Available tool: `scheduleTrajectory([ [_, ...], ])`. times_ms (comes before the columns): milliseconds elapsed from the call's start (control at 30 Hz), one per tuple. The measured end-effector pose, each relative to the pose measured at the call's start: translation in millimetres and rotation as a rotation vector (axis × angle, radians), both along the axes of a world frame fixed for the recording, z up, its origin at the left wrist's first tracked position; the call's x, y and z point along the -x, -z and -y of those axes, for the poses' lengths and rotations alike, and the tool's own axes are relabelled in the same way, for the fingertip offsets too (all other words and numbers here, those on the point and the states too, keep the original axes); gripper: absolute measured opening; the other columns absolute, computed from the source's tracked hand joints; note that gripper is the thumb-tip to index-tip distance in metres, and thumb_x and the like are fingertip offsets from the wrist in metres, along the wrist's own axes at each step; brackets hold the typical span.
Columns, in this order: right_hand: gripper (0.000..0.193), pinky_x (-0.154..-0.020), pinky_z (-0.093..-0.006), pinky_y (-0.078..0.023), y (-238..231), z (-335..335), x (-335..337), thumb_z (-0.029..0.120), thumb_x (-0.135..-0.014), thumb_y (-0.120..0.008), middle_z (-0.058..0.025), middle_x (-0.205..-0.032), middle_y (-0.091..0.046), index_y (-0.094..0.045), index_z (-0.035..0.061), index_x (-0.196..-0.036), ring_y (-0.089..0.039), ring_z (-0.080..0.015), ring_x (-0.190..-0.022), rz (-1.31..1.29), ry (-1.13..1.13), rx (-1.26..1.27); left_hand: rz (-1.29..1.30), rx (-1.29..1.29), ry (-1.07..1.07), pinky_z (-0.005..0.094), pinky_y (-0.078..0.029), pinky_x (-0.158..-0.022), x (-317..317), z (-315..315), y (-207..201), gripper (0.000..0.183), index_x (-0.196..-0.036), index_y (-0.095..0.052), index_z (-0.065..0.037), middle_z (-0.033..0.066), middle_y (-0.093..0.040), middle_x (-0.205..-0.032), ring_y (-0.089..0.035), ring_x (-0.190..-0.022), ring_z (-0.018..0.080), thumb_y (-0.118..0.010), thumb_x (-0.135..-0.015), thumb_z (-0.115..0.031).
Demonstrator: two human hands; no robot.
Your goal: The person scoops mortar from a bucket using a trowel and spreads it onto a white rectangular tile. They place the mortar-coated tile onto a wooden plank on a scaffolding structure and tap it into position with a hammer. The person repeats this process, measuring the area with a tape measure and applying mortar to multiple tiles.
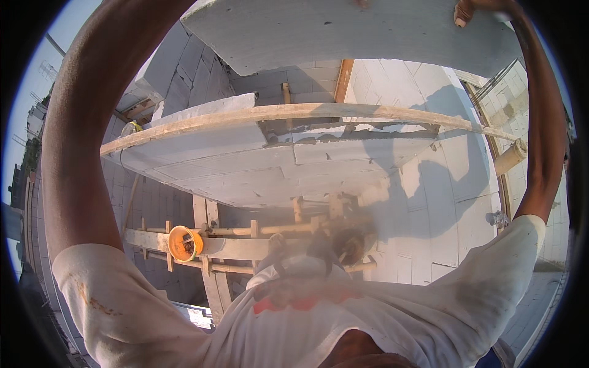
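A large grey lightweight concrete block [362, 37] is raised across the top of the view, above the wall. My right hand [481, 11] is closed on its right end, with fingers bent over the edge. My left arm reaches up past the block's left end, and its hand lies beyond the upper edge. A small blurred fingertip shows at the top middle; whose it is, I cannot make out. Below the block stands a pale block wall [233, 165], with a gap in its top course and grey mortar [331, 136] lying there. A long wooden batten [294, 111] runs across the wall.
Beneath me, an orange-yellow bucket [184, 243] with some tool and dark stuff inside sits on a scaffold plank [236, 248] tied in with wooden poles. More block walls [442, 202] rise at the right. A wooden post end [510, 156] juts out near my right forearm.
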State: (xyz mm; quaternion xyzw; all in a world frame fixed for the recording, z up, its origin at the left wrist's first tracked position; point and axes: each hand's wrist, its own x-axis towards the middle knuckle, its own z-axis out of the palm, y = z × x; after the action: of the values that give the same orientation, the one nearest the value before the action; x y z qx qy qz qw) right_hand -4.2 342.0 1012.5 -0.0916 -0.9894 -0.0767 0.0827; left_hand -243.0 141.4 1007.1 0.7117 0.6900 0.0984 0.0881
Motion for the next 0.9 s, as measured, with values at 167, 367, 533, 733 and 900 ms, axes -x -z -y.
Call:
scheduleTrajectory([
  [167,0.137,-0.112,-0.0553,-0.051,27.7,-61.2,45.2,0.012,-0.023,-0.088,-0.0131,-0.142,-0.068,-0.053,0.0235,-0.155,-0.067,-0.0389,-0.125,0.001,-0.002,-0.016,0.036,0.028,0.010,0.0520,-0.057,-0.098,26.2,-42.8,47.0,0.047,-0.119,-0.076,0.000,0.0232,-0.077,-0.115,-0.073,-0.111,0.0375,-0.086,-0.081,-0.026],
  [367,0.145,-0.116,-0.0565,-0.050,85.1,-100.0,71.4,0.009,-0.018,-0.087,-0.0123,-0.145,-0.068,-0.053,0.0281,-0.157,-0.067,-0.0393,-0.127,0.062,0.012,0.063,-0.048,-0.072,0.085,0.0521,-0.058,-0.096,34.1,-56.6,111.4,0.045,-0.119,-0.078,0.000,0.0234,-0.077,-0.116,-0.075,-0.107,0.0371,-0.084,-0.082,-0.026],
  [533,0.138,-0.117,-0.0561,-0.051,128.2,-83.6,78.5,-0.003,-0.027,-0.087,-0.0120,-0.144,-0.068,-0.051,0.0281,-0.157,-0.066,-0.0388,-0.128,0.148,-0.031,0.255,0.071,0.021,0.138,0.0512,-0.059,-0.094,34.8,-50.5,147.0,0.051,-0.123,-0.075,0.003,0.0254,-0.077,-0.118,-0.075,-0.106,0.0396,-0.083,-0.082,-0.026],
  [733,0.113,-0.111,-0.0499,-0.057,165.1,-65.9,87.6,-0.012,-0.050,-0.088,-0.0140,-0.136,-0.070,-0.051,0.0164,-0.153,-0.065,-0.0362,-0.127,0.285,-0.126,0.334,-0.094,0.352,-0.030,0.0514,-0.059,-0.091,27.4,-43.2,167.4,0.048,-0.123,-0.075,0.002,0.0285,-0.075,-0.118,-0.074,-0.107,0.0414,-0.078,-0.088,-0.030],
  [900,0.119,-0.117,-0.0518,-0.052,198.0,-67.3,94.7,-0.009,-0.041,-0.089,-0.0120,-0.136,-0.072,-0.054,0.0190,-0.152,-0.066,-0.0371,-0.126,0.276,-0.149,0.347,-0.154,0.123,-0.078,0.0464,-0.062,-0.085,23.2,-33.8,201.9,0.084,-0.123,-0.064,0.012,0.0297,-0.075,-0.098,-0.077,-0.093,0.0426,-0.096,-0.062,-0.036],
])
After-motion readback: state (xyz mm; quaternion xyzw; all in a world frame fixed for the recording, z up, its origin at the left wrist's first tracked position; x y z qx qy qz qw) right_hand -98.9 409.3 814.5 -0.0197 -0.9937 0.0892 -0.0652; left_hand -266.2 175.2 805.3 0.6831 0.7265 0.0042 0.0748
